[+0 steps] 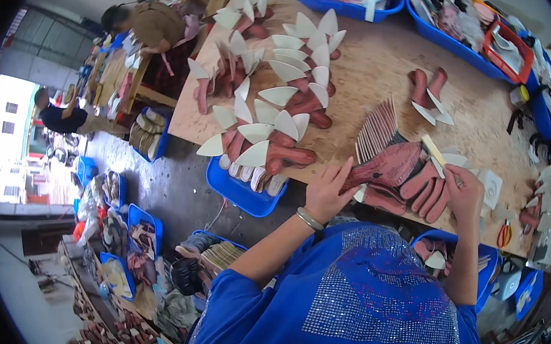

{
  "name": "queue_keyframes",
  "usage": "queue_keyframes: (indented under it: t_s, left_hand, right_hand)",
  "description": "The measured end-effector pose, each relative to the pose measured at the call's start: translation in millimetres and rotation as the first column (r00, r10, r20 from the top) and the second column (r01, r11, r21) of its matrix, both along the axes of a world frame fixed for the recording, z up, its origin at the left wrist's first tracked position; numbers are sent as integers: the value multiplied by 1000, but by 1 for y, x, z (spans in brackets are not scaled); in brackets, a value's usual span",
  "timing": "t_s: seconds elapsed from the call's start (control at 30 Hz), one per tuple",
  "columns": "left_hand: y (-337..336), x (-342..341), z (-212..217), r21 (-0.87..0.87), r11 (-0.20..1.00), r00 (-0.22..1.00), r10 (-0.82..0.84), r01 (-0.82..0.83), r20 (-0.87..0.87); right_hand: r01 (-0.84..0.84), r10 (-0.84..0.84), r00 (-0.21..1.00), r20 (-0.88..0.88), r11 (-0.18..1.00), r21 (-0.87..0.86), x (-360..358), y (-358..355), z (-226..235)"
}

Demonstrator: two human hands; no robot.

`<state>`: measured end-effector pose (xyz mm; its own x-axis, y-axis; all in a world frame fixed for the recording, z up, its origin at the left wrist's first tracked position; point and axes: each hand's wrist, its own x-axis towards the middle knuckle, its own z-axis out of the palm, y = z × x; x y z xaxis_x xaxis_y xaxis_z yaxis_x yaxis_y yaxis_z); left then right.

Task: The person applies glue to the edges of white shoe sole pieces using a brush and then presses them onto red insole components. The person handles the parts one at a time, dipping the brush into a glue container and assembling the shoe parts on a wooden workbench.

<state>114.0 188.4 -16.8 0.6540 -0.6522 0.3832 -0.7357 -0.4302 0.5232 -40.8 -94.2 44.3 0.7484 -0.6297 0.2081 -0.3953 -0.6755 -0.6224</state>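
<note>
At the table's near edge, my left hand (pixel 329 192) grips the left end of a stack of dark red, sole-shaped shoe pieces (pixel 391 164), thumb and fingers around it. My right hand (pixel 465 190) is closed on a pale, flat brush-like tool (pixel 432 150); its tip is by the right end of the stack. Just below lie several rounded reddish pieces (pixel 427 194), side by side. Behind the stack, thin reddish strips (pixel 376 129) fan out. A white piece (pixel 491 188) lies beside my right hand.
Groups of red pieces with white pointed flaps (pixel 294 120) cover the table's left. Two more red pieces (pixel 428 94) lie farther right. Blue bins (pixel 459 48) line the back; another (pixel 251 197) is below the left edge. Orange-handled pliers (pixel 504 234) lie at right. Two people work at far left.
</note>
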Motion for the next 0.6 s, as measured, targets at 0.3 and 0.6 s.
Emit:
queue_keyframes:
  t_s: [0.3, 0.6]
  left_hand:
    - [16, 20, -1, -73, 993, 964, 77, -98, -253]
    - [73, 60, -72, -202, 947, 741, 52, -249, -670]
  right_hand:
    - [65, -61, 997, -44, 992, 110, 20, -1, -1]
    - [160, -194, 979, 62, 921, 355, 19, 8, -19]
